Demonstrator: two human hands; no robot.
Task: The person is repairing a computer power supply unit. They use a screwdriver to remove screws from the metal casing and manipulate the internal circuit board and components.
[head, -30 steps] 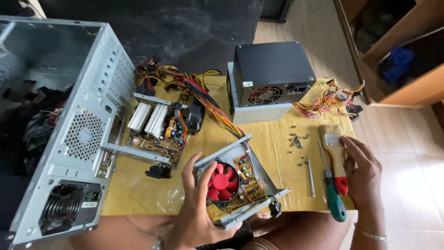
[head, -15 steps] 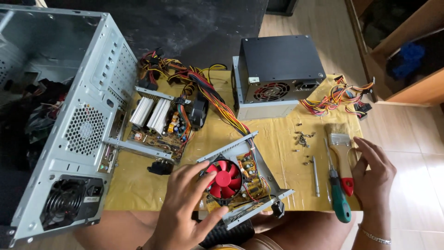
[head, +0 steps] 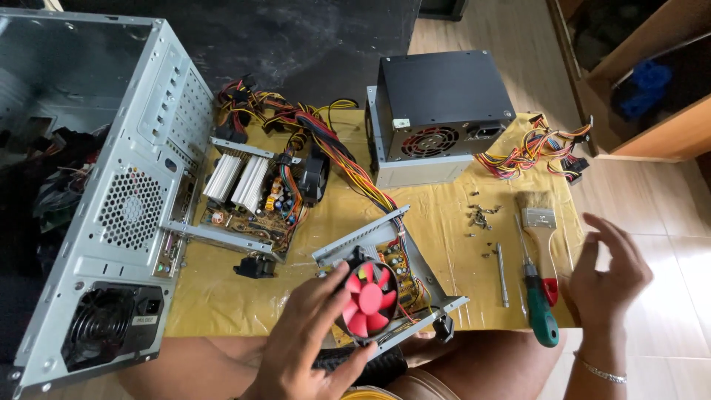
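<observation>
From the head view, my left hand (head: 307,344) curls its fingers against the red-bladed fan (head: 370,298) in the open grey metal power supply (head: 389,285) at the near edge of the yellow-covered surface (head: 444,215). My right hand (head: 607,278) hovers open, fingers spread, holding nothing, just beside the green-handled screwdriver (head: 537,296) and bristly paintbrush (head: 539,230).

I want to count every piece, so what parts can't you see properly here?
Head view only:
- Small screws: too tiny to count.
- Red fan unit: near edge covered by the left hand.
- Computer case: cut off by the left edge, inside dark.
- Right hand: holds nothing.
</observation>
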